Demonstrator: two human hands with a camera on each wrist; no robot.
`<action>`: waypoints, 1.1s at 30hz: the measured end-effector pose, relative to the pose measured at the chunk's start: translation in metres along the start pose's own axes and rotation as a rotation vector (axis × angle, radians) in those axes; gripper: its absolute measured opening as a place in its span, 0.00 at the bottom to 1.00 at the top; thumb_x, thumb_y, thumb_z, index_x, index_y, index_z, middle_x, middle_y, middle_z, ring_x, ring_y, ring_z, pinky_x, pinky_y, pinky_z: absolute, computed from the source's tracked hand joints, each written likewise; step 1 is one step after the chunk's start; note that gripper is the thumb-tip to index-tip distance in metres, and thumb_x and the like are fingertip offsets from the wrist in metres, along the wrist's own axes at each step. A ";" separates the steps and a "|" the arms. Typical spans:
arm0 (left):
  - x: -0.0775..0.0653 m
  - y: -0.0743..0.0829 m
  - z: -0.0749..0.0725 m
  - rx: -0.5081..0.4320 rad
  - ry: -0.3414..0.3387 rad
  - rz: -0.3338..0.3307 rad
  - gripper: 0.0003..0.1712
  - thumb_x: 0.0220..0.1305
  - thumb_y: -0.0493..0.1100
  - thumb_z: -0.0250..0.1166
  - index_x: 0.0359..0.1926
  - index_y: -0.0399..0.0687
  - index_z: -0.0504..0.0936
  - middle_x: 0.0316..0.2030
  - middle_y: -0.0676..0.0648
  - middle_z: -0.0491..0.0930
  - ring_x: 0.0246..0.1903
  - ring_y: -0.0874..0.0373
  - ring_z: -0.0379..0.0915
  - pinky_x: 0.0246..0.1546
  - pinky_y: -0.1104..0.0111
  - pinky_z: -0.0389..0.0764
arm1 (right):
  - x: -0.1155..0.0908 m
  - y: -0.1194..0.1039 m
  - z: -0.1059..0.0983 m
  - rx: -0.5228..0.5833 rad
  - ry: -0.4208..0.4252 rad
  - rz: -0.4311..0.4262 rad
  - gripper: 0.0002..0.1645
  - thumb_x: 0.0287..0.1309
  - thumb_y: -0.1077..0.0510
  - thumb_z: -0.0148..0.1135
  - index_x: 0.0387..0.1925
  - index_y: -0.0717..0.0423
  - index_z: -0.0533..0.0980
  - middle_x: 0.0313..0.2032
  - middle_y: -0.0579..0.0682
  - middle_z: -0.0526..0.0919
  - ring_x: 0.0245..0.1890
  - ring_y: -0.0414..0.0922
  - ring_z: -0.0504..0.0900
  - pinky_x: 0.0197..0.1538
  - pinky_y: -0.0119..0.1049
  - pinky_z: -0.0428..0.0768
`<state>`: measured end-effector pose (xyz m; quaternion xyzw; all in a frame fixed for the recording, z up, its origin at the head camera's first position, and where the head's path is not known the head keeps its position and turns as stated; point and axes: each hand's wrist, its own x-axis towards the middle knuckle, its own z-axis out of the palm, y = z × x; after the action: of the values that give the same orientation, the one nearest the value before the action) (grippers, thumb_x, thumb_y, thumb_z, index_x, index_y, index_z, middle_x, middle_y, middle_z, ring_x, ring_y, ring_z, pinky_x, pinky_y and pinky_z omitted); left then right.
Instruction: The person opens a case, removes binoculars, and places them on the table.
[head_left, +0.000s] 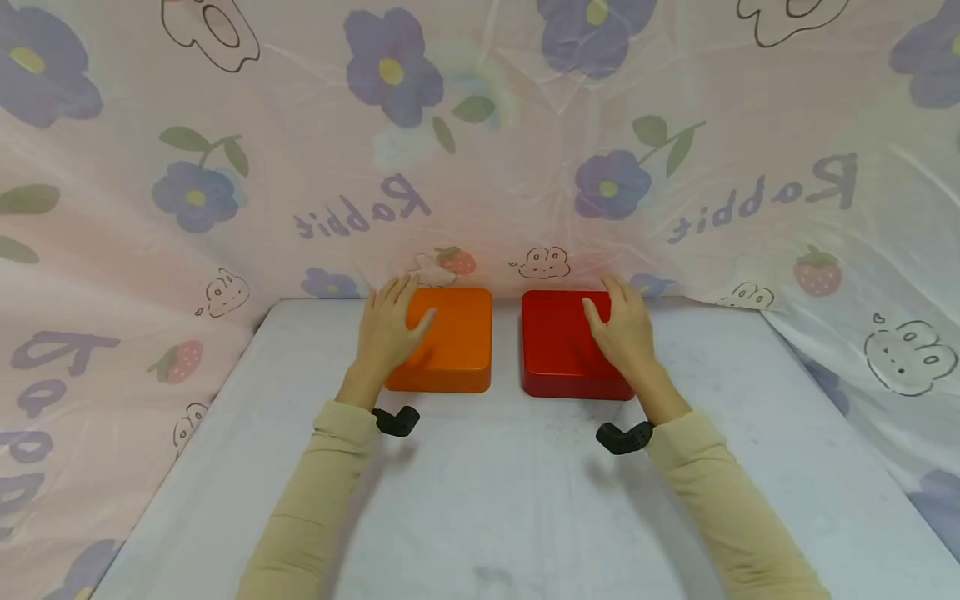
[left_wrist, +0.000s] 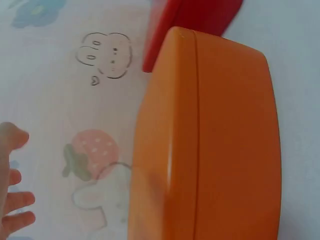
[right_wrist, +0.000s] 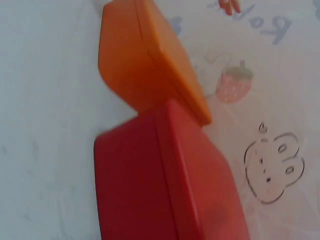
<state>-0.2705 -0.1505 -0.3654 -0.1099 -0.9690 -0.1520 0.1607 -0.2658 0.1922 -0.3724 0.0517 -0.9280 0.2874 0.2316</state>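
Sheeting (head_left: 495, 158) closes off the space just behind the orange box (head_left: 453, 342) and red box (head_left: 558, 346), set apart on the white table (head_left: 480, 492), while your left hand (head_left: 386, 329) and right hand (head_left: 624, 333), fingers spread, hover over their outer edges, a black device (head_left: 397, 421) at each wrist.

From the head, looks forward and down above both hands (head_left: 387, 327) (head_left: 624, 329); from wrists, peers close, sharing orange box (left_wrist: 230, 140) and red box (right_wrist: 132, 175).

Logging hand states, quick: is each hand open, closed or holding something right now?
Left hand: open, holding nothing, at the orange box.
Right hand: open, holding nothing, at the red box.
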 end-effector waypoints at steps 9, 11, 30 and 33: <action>-0.019 -0.006 -0.012 -0.256 0.125 -0.004 0.32 0.69 0.51 0.54 0.69 0.42 0.64 0.70 0.41 0.66 0.69 0.43 0.61 0.72 0.50 0.62 | -0.009 -0.018 0.004 0.176 -0.032 0.030 0.31 0.67 0.54 0.53 0.66 0.67 0.63 0.66 0.66 0.68 0.68 0.62 0.66 0.72 0.58 0.64; -0.022 -0.008 -0.013 -0.291 0.127 -0.016 0.32 0.70 0.51 0.54 0.69 0.43 0.64 0.70 0.42 0.65 0.70 0.44 0.61 0.72 0.50 0.63 | -0.011 -0.021 0.006 0.192 -0.042 0.039 0.32 0.67 0.54 0.53 0.67 0.66 0.62 0.67 0.65 0.68 0.69 0.61 0.65 0.72 0.57 0.64; -0.045 -0.040 -0.001 -0.539 0.211 -0.090 0.28 0.70 0.45 0.56 0.67 0.37 0.67 0.65 0.35 0.70 0.67 0.41 0.64 0.71 0.50 0.63 | -0.033 -0.050 0.041 0.450 -0.099 0.086 0.30 0.66 0.58 0.55 0.66 0.65 0.63 0.65 0.64 0.70 0.66 0.58 0.70 0.69 0.52 0.70; -0.046 -0.045 0.002 -0.561 0.220 -0.108 0.27 0.70 0.44 0.56 0.66 0.35 0.68 0.64 0.34 0.72 0.66 0.40 0.65 0.71 0.50 0.63 | -0.036 -0.056 0.048 0.480 -0.105 0.099 0.30 0.66 0.58 0.55 0.66 0.65 0.64 0.65 0.64 0.71 0.67 0.57 0.70 0.69 0.51 0.70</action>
<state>-0.2405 -0.1986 -0.3949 -0.0815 -0.8705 -0.4329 0.2196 -0.2403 0.1177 -0.3950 0.0744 -0.8452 0.5076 0.1499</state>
